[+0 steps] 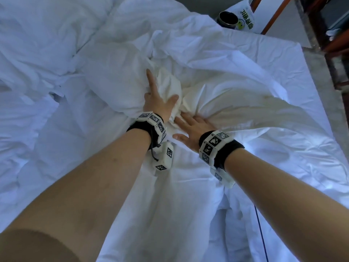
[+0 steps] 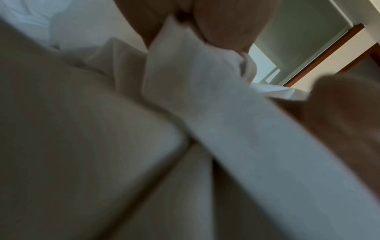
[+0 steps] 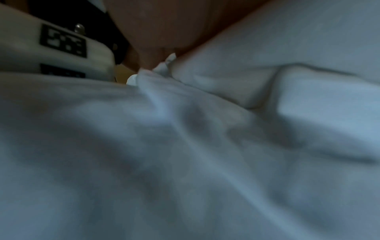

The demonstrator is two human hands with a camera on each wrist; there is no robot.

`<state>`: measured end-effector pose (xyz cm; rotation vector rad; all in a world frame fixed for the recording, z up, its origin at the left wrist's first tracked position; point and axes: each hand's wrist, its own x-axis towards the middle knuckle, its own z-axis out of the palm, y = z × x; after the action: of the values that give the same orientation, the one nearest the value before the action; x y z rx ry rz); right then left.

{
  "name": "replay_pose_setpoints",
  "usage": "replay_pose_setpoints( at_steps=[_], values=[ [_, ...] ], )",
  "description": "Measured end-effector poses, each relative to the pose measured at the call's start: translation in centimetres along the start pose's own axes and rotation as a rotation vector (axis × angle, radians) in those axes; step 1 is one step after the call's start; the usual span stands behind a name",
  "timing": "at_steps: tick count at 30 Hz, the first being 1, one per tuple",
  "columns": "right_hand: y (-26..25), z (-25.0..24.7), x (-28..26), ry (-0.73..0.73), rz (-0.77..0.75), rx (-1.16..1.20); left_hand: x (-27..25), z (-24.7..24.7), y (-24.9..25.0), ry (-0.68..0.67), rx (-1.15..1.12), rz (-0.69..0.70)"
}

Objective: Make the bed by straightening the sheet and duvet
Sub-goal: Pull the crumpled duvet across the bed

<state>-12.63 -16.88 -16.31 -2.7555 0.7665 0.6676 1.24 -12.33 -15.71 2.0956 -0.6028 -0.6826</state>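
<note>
Right hand (image 1: 190, 129): lies flat, fingers straight, pressing the white duvet (image 1: 236, 110) mid-bed.
Left hand (image 1: 158, 103): just beyond, thumb and fingers grip a bunched cream fold (image 1: 170, 86) of the duvet, forefinger extended.
Sheet (image 1: 34, 44): rumpled, spread to the left.
Far corner: dark cup (image 1: 228, 20) beside a printed bag (image 1: 245, 17).
</note>
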Motion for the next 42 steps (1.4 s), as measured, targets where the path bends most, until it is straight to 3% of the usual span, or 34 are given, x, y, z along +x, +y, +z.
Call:
replay_pose_setpoints(
  at_steps=[9,14,18,23,28,35,42],
  values=[
    [2.0,-2.0,-4.8,0.291,0.164,-0.018,-1.7,-0.4,4.1,-0.055,0.080,0.190],
    [5.3,-5.2,-9.7,0.414,0.271,-0.031,-5.3,0.6,11.5,-0.070,0.069,0.345],
    [10.2,-7.1,-16.5,0.500,0.366,-0.009,-10.2,4.4,18.6,-0.100,0.023,0.460],
    [20.1,-6.1,-28.0,0.618,0.499,0.058,-18.9,12.3,27.0,-0.104,0.090,0.590],
    [31.1,-2.2,-41.2,0.649,0.556,0.154,-30.4,24.5,34.6,-0.143,0.179,0.724],
    [45.8,3.3,-58.7,0.658,0.714,0.180,-41.3,41.0,40.7,-0.273,0.327,0.742],
    [56.5,7.5,-64.9,0.582,0.805,0.218,-45.3,54.0,45.0,-0.375,0.386,0.806]
  ],
)
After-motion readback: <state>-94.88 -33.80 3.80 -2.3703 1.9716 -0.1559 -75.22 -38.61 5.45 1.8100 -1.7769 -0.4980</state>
